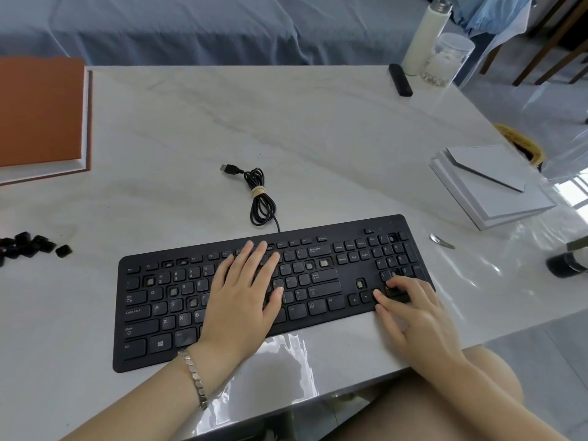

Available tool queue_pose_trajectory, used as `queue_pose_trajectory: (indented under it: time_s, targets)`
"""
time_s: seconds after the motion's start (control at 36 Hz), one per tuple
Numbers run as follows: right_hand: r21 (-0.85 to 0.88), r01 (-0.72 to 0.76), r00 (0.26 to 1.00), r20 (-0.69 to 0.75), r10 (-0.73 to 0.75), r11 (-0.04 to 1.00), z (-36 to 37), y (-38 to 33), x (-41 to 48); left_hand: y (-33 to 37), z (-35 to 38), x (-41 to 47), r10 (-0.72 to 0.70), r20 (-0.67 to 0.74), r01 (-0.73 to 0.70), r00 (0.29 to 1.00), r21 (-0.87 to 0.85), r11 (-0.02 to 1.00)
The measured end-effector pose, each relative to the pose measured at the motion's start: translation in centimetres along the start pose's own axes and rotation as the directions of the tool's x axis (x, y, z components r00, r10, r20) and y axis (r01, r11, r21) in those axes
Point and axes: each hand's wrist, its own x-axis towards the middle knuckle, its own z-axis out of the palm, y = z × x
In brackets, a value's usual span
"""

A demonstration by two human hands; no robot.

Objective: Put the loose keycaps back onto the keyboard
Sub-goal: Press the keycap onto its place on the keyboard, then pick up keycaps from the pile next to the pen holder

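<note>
Far left: 1 orange book (pixel 38 113); below it 1 pile of loose keycaps (pixel 30 246), abt 9, exact count unclear, well apart from both hands. Centre: 1 keyboard (pixel 152 329), black, abt 10 bare sockets showing; 1 USB cable (pixel 259 195) bundled behind it. L hand (pixel 245 297) flat on mid keys, fingers straight, holding nothing; bracelet (pixel 194 374) on wrist. R hand (pixel 413 313) at numpad's near corner, thumb + forefinger curled round 1 keycap (pixel 394 291) sitting on the board. Right: 1 metal tool (pixel 440 241), 1 stack of white sheets (pixel 496 192); far corner 1 white bottle (pixel 423 36), 1 clear jar (pixel 448 58). White marble-look table (pixel 318 138), glossy film on top; blue cloth (pixel 191 27) behind.
</note>
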Motion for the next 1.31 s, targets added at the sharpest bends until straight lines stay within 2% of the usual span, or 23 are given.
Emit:
queue_pose_trajectory:
  time_s: [0.11, 0.22, 0.28, 0.39, 0.61, 0.69, 0.78, 0.89, 0.97, 1.03, 1.11, 1.22, 1.31]
  targets:
    - [-0.036, -0.033, 0.996, 0.085, 0.036, 0.999, -1.0, -0.6, 0.6, 0.0, -0.2, 0.2, 0.012, 0.035, -0.011, 0.999, -0.027, 1.000]
    - [-0.055, -0.115, 0.974, 0.190, 0.123, 0.992, -2.3, -3.1, 2.9, -0.2, -1.2, -0.2, 0.024, 0.038, -0.018, 0.999, -0.150, 0.989]
    - [0.018, -0.118, 0.968, 0.226, 0.111, 0.993, -2.5, -5.6, 4.5, -0.7, -1.9, -1.0, -0.034, -0.029, 0.027, 0.999, -0.234, 0.972]
    - [0.158, -0.042, 0.941, 0.339, -0.014, 0.986, -1.8, -11.4, 7.7, -3.3, -3.3, -2.8, -0.241, -0.045, 0.212, 0.969, -0.340, 0.916]
    - [0.299, 0.077, 0.820, 0.523, -0.231, 0.951, 2.1, -22.1, 12.0, -13.1, -8.2, -5.0, -0.488, -0.172, 0.441, 0.856, -0.253, 0.861]
    - [0.322, 0.112, 0.795, 0.538, -0.280, 0.940, 3.3, -24.9, 12.8, -16.9, -9.9, -5.6, -0.515, -0.237, 0.488, 0.824, -0.168, 0.857]
    - [0.331, 0.138, 0.778, 0.547, -0.309, 0.934, 4.2, -27.1, 13.4, -20.5, -10.9, -6.1, -0.562, -0.244, 0.570, 0.790, -0.045, 0.820]
    - [0.330, 0.147, 0.764, 0.561, -0.319, 0.933, 5.2, -29.5, 14.2, -23.5, -11.5, -6.6, -0.621, -0.238, 0.643, 0.746, 0.018, 0.766]
    - [0.340, 0.157, 0.747, 0.573, -0.337, 0.927, 5.7, -31.3, 14.8, -25.1, -11.1, -7.3, -0.635, -0.198, 0.648, 0.747, 0.002, 0.761]
    - [0.336, 0.155, 0.739, 0.585, -0.335, 0.929, 6.1, -32.1, 15.0, -25.4, -11.0, -7.7, -0.612, -0.186, 0.612, 0.769, -0.062, 0.788]
    - [0.324, 0.166, 0.722, 0.603, -0.338, 0.931, 7.2, -33.6, 15.6, -25.4, -11.6, -8.5, -0.622, -0.167, 0.600, 0.765, -0.166, 0.783]
    - [0.300, 0.202, 0.705, 0.616, -0.351, 0.932, 9.1, -35.3, 16.6, -24.8, -12.3, -9.6, -0.589, -0.153, 0.562, 0.793, -0.188, 0.805]
    - [0.281, 0.231, 0.707, 0.609, -0.359, 0.932, 10.4, -36.6, 17.3, -24.4, -12.9, -10.5, -0.606, -0.135, 0.573, 0.784, -0.219, 0.790]
